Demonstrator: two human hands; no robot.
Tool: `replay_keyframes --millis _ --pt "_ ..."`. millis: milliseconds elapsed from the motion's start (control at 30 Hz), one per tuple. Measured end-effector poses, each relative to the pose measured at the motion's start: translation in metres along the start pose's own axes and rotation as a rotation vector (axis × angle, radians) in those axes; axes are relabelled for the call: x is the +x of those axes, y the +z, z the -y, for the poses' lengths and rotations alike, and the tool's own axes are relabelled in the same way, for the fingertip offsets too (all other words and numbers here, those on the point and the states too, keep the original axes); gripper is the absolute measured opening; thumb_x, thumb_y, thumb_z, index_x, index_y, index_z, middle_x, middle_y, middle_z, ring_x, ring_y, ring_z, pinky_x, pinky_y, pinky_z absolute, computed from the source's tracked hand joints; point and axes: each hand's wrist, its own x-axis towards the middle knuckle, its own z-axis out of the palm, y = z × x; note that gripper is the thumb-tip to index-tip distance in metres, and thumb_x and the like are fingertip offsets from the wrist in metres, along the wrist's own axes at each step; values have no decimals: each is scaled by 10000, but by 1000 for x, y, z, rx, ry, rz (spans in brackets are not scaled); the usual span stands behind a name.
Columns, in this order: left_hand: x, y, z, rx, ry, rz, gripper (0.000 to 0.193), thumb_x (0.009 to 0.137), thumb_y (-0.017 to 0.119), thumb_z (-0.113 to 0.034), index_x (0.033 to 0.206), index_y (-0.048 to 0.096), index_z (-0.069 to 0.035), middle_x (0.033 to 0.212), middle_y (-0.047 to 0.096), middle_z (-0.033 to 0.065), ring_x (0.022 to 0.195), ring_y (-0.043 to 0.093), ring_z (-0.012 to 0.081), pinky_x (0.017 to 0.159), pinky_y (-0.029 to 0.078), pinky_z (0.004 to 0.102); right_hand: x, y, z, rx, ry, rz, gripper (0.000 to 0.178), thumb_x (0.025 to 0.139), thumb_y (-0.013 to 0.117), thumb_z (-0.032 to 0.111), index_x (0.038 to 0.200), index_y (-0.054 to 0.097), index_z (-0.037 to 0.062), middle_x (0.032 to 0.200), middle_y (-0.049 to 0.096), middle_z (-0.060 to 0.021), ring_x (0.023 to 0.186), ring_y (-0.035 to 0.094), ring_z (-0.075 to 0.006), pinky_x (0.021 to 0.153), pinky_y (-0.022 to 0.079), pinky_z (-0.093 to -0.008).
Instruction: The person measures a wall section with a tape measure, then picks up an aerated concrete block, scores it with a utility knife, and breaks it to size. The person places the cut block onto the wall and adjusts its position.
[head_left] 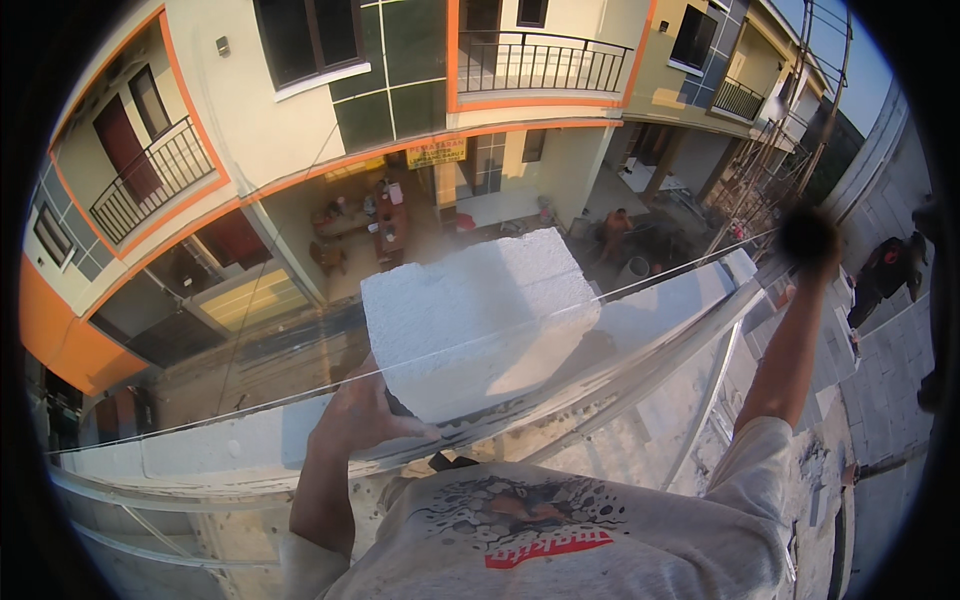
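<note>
A large white lightweight concrete block [480, 325] rests on top of the wall [215, 445], its upper face rough and partly in shade. My left hand [365, 410] grips the block's near left end, thumb along the lower edge and fingers round the side. My right arm reaches out to the far right, well away from the block. At its end, my right hand [829, 258] is mostly hidden by a dark, round, blurred thing [806, 236] that I cannot make out. A thin white string [270, 397] runs taut along the wall and across the block.
Beyond the wall the drop goes down to a street and houses with a railed balcony [545, 65]. Down there are a person [615, 230] and a wooden table [390, 215]. Bamboo scaffolding [790, 150] stands at far right, near dark clothing [885, 275].
</note>
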Motion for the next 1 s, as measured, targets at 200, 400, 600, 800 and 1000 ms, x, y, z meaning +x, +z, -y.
replay_keyframes --millis 200,400,600,800,1000 --pt "-1 5 6 -21 19 9 1271 459 951 -430 1473 292 -42 1349 530 193 1197 560 340 978 480 417 -23 3 17 -53 81 -20 751 746 827 393 1201 573 -148 1106 654 -167 1007 607 -235 911 450 -325" --pt "0 3 2 -38 61 -4 1267 472 950 -416 1485 279 -55 1340 542 190 1182 573 342 979 483 415 -39 3 20 97 101 8 799 735 838 387 1242 540 -154 1202 611 -190 1100 578 -245 947 444 -340" --pt "0 2 0 -42 -41 32 1271 470 947 -427 1488 279 -62 1339 544 183 1204 560 344 985 478 421 -37 4 13 118 121 -15 835 716 853 389 1258 524 -153 1220 599 -188 1109 574 -251 948 444 -340" --pt "0 -3 -9 -16 -136 48 1226 490 952 -377 1483 302 -66 1365 530 184 1227 545 349 1026 443 421 -47 -3 25 43 71 29 886 717 840 442 1293 498 -138 1215 598 -195 1109 574 -270 948 448 -350" --pt "3 -4 -13 -44 -122 40 1219 487 947 -395 1484 317 -85 1389 515 180 1271 511 338 1045 424 415 -70 -19 51 -158 91 -17 765 738 816 480 1194 581 -88 1093 652 -145 1008 618 -227 898 467 -325"
